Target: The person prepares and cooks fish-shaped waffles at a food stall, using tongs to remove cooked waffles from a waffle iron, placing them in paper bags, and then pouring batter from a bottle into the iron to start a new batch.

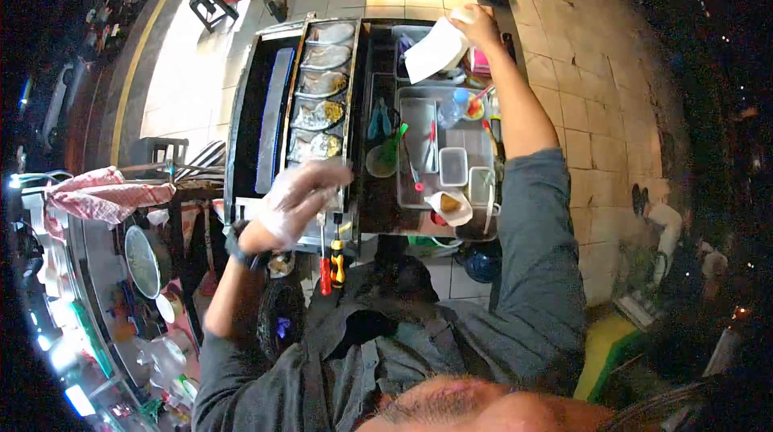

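My left hand (296, 202) wears a clear plastic glove and blurs with motion. Its fingers stretch out over the near end of a fish-shaped waffle pan (321, 89), with no object visible in them. Filling shows in some of the pan's moulds, yellowish bits in the nearer ones. Far off on the right, my right hand (482, 27) grips a white paper sheet or bag (438, 53) above a plastic bin (403, 63). Two screwdrivers, one with a red handle (326, 275) and one yellow and black (337, 266), hang at the pan's near edge.
A clear tray (416, 107) holds a plastic bottle (453, 107), small containers (453, 166) and red-handled utensils. Near its front corner, a brown piece of food (449, 202) rests in white paper. A checked cloth (112, 190) hangs at left. A black stool (211, 6) stands beyond.
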Demonstrator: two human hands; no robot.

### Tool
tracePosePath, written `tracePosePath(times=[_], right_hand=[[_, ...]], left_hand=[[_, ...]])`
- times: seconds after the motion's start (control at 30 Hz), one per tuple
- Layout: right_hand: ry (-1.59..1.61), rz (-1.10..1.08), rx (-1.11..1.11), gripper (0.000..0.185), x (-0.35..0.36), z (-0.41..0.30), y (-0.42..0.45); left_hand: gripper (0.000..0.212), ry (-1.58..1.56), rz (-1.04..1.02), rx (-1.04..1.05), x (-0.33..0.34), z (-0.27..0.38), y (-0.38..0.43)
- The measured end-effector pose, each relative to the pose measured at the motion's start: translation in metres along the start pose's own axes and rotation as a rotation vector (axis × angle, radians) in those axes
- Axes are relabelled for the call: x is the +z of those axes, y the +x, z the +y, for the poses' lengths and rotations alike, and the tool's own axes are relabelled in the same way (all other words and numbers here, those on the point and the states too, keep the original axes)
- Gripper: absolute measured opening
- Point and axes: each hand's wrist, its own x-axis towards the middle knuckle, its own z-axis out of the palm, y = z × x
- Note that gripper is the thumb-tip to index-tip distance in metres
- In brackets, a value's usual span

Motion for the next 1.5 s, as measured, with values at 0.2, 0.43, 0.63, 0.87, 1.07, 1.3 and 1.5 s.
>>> tracePosePath(times=[0.2,0.43,0.63,0.87,1.07,1.3,1.5], right_hand=[[0.200,0.112,-0.177,0.043,-0.050,-0.080,-0.092],[0.823,-1.155,-0.599,0.021,-0.059,-0.320,-0.328],[0.771,-1.306,-0.762,0.020,-0.021,-0.443,-0.395],[0.711,-1.327,-1.128,0.010,0.021,-0.601,-0.384],[0.746,-1.236,-1.227,0.022,0.109,-0.810,-0.418],[0.955,-0.922,-1.192,0.017,0.286,-1.104,-0.426],[0.786,-0.690,-1.129,0.028,0.438,-1.328,-0.390]], left_hand=[[0.023,-0.182,0.350,-0.505,0.030,-0.051,-0.153],[0.030,-0.369,0.421,-0.466,0.078,-0.072,-0.238],[0.037,0.028,0.416,-0.218,0.053,-0.087,-0.267],[0.034,-0.324,0.483,-0.201,0.018,-0.105,-0.343],[0.030,-0.468,0.641,-0.337,-0.006,-0.163,-0.485],[0.028,-0.347,0.839,-0.472,-0.010,-0.213,-0.634],[0.026,-0.489,1.160,-0.589,0.060,-0.266,-0.710]])
